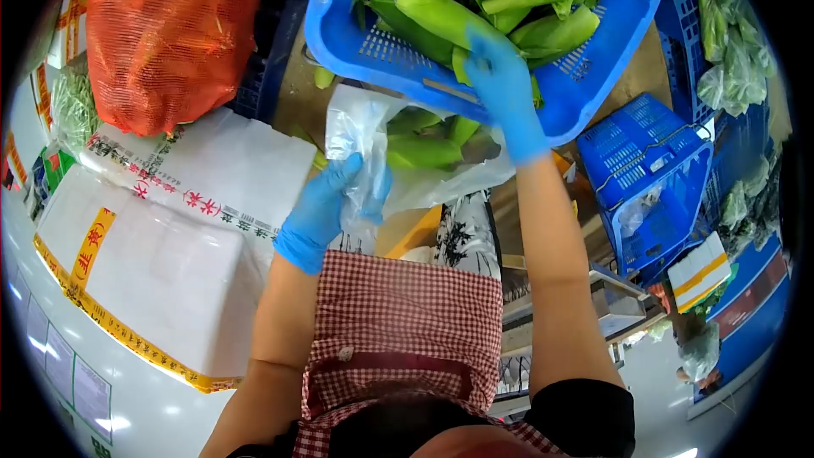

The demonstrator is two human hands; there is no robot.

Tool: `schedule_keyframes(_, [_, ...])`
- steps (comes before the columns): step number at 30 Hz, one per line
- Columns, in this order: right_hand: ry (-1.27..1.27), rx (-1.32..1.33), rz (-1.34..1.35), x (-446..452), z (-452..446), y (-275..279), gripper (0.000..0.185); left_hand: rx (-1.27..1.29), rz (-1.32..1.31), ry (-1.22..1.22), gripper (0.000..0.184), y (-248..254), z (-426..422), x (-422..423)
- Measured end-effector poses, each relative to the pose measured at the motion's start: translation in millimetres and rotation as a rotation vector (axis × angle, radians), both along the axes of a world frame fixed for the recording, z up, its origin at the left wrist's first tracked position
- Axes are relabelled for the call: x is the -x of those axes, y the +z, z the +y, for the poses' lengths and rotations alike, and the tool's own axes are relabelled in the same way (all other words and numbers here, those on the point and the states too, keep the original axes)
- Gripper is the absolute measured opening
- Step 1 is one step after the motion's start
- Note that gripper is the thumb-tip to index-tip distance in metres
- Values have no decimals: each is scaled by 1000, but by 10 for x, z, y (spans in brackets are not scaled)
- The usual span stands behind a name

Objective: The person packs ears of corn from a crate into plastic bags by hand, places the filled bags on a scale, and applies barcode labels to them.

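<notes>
My left hand [326,208], in a blue glove, is closed around the gathered edge of a clear plastic bag [360,127]. Inside that bag lie several green husked pieces [424,151] that look like ears of corn. My right hand [500,76], gloved too, reaches over the near rim of a blue plastic basket [407,80]. Its blurred fingers are at the green corn ears [441,17] heaped in the basket; whether they grip one cannot be made out.
White foam boxes [153,263] with yellow tape stand at my left, an orange mesh sack [178,34] behind them. To the right are a blue crate [649,178] on its side and bagged greens [733,51]. A checkered apron [407,314] covers my front.
</notes>
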State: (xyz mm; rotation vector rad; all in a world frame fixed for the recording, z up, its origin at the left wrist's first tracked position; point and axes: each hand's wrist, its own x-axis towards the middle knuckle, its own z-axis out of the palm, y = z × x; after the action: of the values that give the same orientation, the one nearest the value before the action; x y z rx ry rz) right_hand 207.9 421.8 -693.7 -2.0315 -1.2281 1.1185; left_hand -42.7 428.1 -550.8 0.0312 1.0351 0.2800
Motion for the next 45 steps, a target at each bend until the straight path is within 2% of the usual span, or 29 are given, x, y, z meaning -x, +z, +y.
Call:
schedule_keyframes(1, [153,-225,-298,-62,229,-203,48,-6,-34,3,42,-15,-10,-10])
schedule_keyframes(2, [232,-200,-510,-57,322,-551,52,9,-33,11,41,-35,-24,-12])
schedule_keyframes(4, [364,0,-647,6,455,-640,60,39,-21,28,40,-49,-50,10])
schedule_keyframes(6, [478,357,-489,-79,613,-557,67,25,128,-5,39,-28,-57,-27])
schedule_keyframes(7, [384,326,-331,-122,569,-397,69,21,198,-24,39,-14,-61,-41])
schedule_keyframes(9, [204,238,-23,-163,377,115,74,25,106,4,39,-99,-106,46])
schedule_keyframes(11, [52,30,119,-80,133,686,72,30,47,27,40,-124,-118,92])
schedule_keyframes(13, [89,-55,78,-14,-92,1027,70,33,12,42,41,-122,-111,72])
schedule_keyframes(16, [-25,198,590,192,-361,1324,71,25,5,-4,43,-93,-88,73])
schedule_keyframes(19, [228,250,573,271,-661,902,56,58,4,26,44,-99,-126,161])
schedule_keyframes(21, [484,604,144,-52,-541,600,41,31,-53,24,44,-115,-114,206])
schedule_keyframes(23, [-24,378,-73,-337,-269,303,33,26,-22,4,43,-102,-144,239])
schedule_keyframes(24, [49,312,-454,-557,-296,-153,36,34,23,-19,42,-81,-153,203])
schedule_keyframes(26, [182,622,-485,-731,-266,-496,36,51,43,-29,41,-141,-176,118])
schedule_keyframes(29, [513,812,-531,-894,-411,-1051,39,134,-40,46,38,-244,-311,158])
schedule_keyframes(32, [530,783,-330,-1072,-497,-1002,38,237,164,164,36,-159,-339,103])
schedule_keyframes(33, [648,507,-289,-1151,-559,-787,39,209,126,146,35,-156,-319,112])
schedule_keyframes(35, [-2,875,21,-1168,-527,25,41,169,51,106,32,-129,-315,134])
schedule_keyframes(37, [-355,885,432,-1017,-584,937,47,177,131,90,31,-80,-303,80])
schedule_keyframes(38, [-467,792,554,-834,-719,1180,48,174,170,82,31,-64,-289,47])
schedule_keyframes(39, [-582,695,675,-620,-828,1341,51,180,83,96,31,-80,-314,33])
schedule_keyframes(40, [-614,426,836,-354,-1077,1168,53,180,-5,105,31,-134,-349,26])
schedule_keyframes(41, [-603,406,875,-85,-1163,1077,54,176,-90,113,31,-158,-346,16])
schedule_keyframes(42, [-569,517,889,139,-1230,900,62,147,-71,108,31,-115,-297,-28])
schedule_keyframes(43, [-430,331,767,390,-1337,564,65,118,-52,107,31,-44,-250,-99])
schedule_keyframes(45, [-328,193,637,715,-1388,182,55,84,-4,99,30,-29,-224,-85])
